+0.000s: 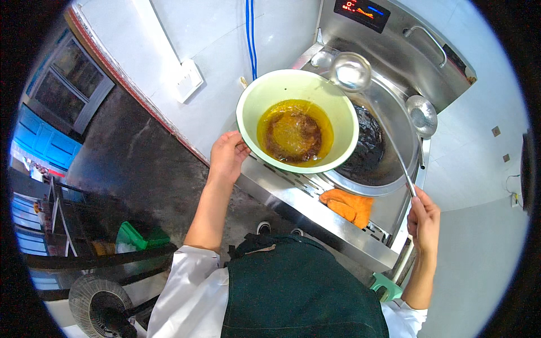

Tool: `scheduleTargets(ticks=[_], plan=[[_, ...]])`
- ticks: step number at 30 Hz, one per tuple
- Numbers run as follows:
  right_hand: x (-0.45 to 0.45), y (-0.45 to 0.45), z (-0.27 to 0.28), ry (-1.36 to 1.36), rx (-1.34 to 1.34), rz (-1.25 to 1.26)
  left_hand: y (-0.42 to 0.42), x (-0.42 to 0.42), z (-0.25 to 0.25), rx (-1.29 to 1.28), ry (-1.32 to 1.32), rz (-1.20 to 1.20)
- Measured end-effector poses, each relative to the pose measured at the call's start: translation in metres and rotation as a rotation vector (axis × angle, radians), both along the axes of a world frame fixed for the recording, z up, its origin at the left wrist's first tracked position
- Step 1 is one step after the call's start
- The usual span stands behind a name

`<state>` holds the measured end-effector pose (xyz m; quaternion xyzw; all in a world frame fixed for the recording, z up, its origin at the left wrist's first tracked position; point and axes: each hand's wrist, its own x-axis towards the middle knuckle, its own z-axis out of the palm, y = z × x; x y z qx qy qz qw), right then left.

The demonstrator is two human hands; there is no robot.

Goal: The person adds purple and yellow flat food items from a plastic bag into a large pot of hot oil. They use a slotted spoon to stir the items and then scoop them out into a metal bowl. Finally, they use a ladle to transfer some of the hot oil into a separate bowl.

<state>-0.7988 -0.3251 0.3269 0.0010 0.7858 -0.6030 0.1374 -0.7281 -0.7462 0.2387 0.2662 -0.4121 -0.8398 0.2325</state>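
My left hand (230, 153) grips the near-left rim of a pale green basin (296, 84). Yellow oil with brown sediment (294, 133) lies in the bottom of it. In my right hand (423, 215) is the long handle of a metal ladle (351, 72). The ladle's bowl hangs over the basin's far-right rim, and a thin stream of liquid shows beside it. Partly behind the basin, a large wok (395, 122) sits on the steel stove, with a dark, glossy bottom. The basin hides the wok's left part.
An orange cloth (350, 206) lies on the stove's front ledge (321, 219). A perforated skimmer (422, 116) rests at the wok's right. Behind are a steel backsplash with a lit display (362, 14) and a curved faucet (429, 38). A fan (100, 306) stands lower left.
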Motion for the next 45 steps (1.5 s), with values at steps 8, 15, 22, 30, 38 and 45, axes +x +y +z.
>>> scheduleTargets(ticks=[8, 15, 22, 30, 38, 45], plan=[[-0.1, 0.024, -0.147, 0.355, 0.722, -0.022, -0.002, -0.007, -0.005, -0.024, -0.003, -0.011], [-0.104, 0.007, -0.192, 0.196, 0.705, 0.033, -0.007, -0.005, -0.01, -0.003, -0.002, -0.017], [-0.107, 0.024, -0.152, -0.606, -0.293, -0.148, -0.004, -0.002, -0.001, -0.038, -0.013, -0.045], [-0.083, 0.037, -0.033, -0.46, -0.157, -0.087, -0.003, -0.006, -0.002, -0.035, -0.033, -0.033], [-0.047, 0.03, 0.079, -0.238, -0.104, -0.009, -0.004, -0.003, -0.004, -0.03, 0.009, -0.062], [-0.032, 0.027, 0.108, -0.29, -0.216, 0.126, -0.004, -0.003, 0.002, -0.027, 0.017, -0.089]])
